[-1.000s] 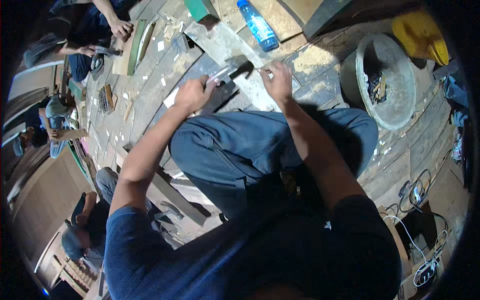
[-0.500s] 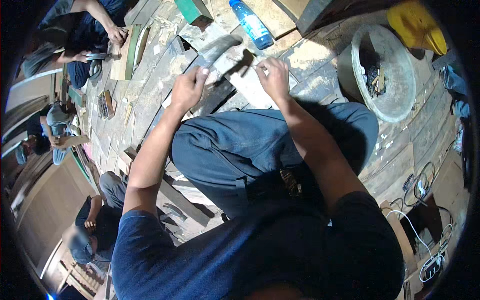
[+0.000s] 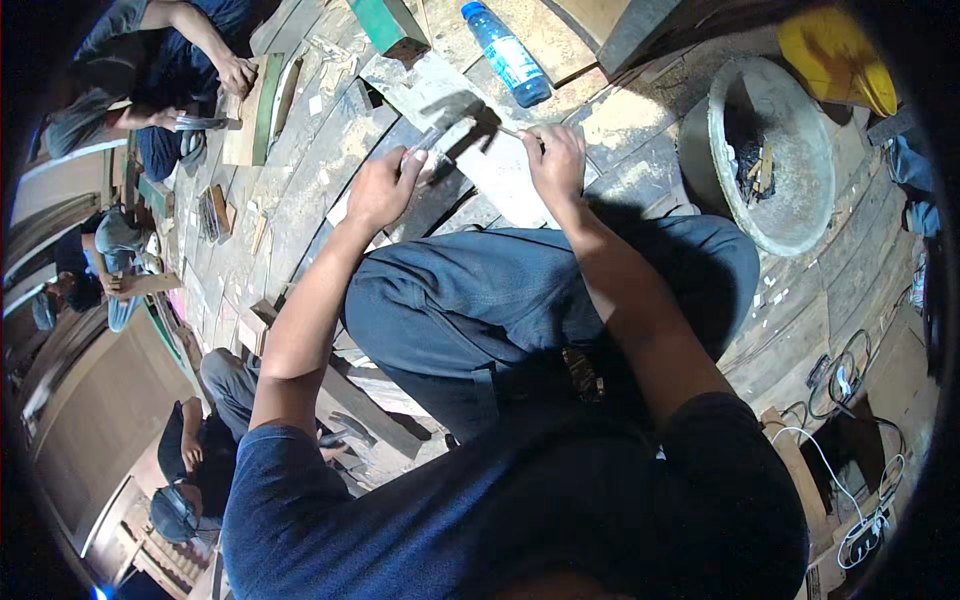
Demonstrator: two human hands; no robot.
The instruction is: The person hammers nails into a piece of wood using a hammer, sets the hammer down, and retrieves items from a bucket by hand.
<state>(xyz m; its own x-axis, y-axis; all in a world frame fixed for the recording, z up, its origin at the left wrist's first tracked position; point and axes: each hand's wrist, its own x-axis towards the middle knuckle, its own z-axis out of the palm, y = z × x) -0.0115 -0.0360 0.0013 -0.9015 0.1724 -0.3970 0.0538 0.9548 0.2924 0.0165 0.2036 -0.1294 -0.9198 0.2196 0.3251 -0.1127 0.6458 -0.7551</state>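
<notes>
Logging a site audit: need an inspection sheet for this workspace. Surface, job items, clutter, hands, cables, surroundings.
Surface: plank floor, with patches of sawdust and scattered pale scraps.
Job items: hammer, blurred; thin item, too small to identify; pale board below.
Clutter: blue bottle, green-sided block, tub containing scraps.
Hands: left grips the hammer; right pinches the thin item.
Cables: black and white, loosely looped, lower right.
Surroundings: co-workers at left, one hand on a green-edged board.

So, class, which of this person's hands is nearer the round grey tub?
Right. The right hand is left of the tub; the left hand, gripping a hammer, is farther left.
</notes>
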